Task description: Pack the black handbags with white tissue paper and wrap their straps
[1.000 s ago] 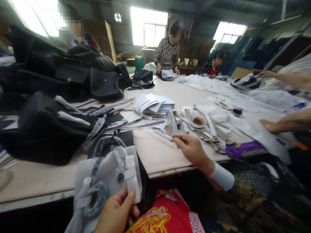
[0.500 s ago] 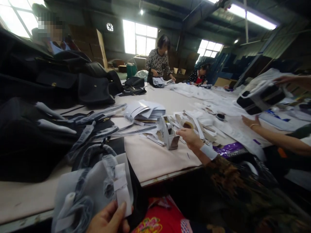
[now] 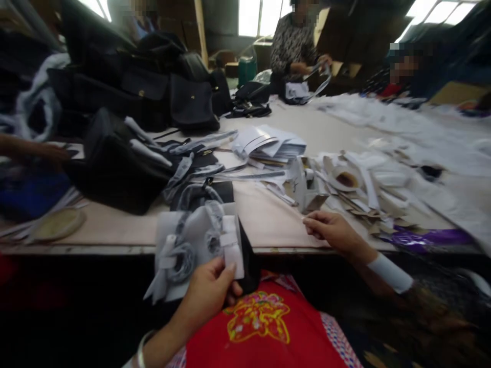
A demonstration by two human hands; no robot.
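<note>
My left hand (image 3: 210,286) is closed on a folded white paper wrapping (image 3: 233,250) at the near side of a black bag (image 3: 248,255). Across that bag lie a whitish translucent sheet (image 3: 199,217) and coiled straps (image 3: 183,263) in clear plastic film. My right hand (image 3: 326,230) is pinched, with a small pale piece of tape at its fingertips, blurred. Just beyond it stands a grey tape dispenser (image 3: 303,186), apart from the fingers.
Black bags (image 3: 192,102) are heaped at the left, where a co-worker's hand (image 3: 49,153) reaches in. A stack of white sheets (image 3: 268,145) lies behind the dispenser. Scraps and a tape roll (image 3: 345,179) lie at right. A person (image 3: 293,46) handles a strap across the table.
My right hand has drawn back from the tape dispenser toward the table's front edge. My left hand keeps its hold on the wrapping. The view has swung right and downward.
</note>
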